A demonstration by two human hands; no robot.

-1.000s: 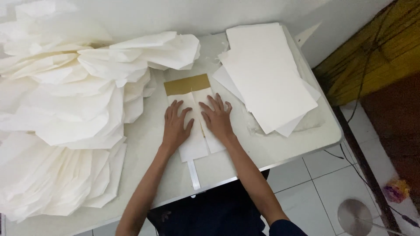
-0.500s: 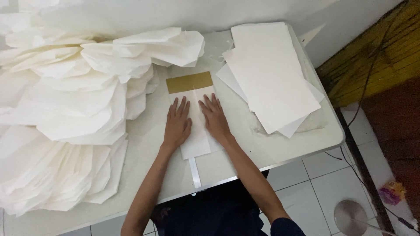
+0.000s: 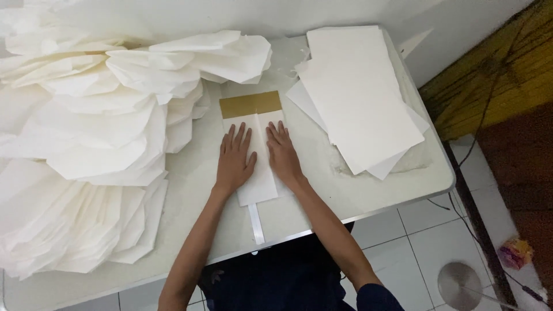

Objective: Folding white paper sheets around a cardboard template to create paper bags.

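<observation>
Two hands lie flat, fingers spread and gripping nothing: the left hand [image 3: 235,156] and right hand [image 3: 282,154] press side by side on a folded white paper bag [image 3: 257,173] at the near middle of the white table [image 3: 322,201]. The bag looks light, thin and easily creased, best taken by its edges. A brown rectangular band [image 3: 250,104] crosses its far end. Loose white sheets [image 3: 357,92] are stacked right; folded paper piles [image 3: 86,144] are heaped left.
</observation>
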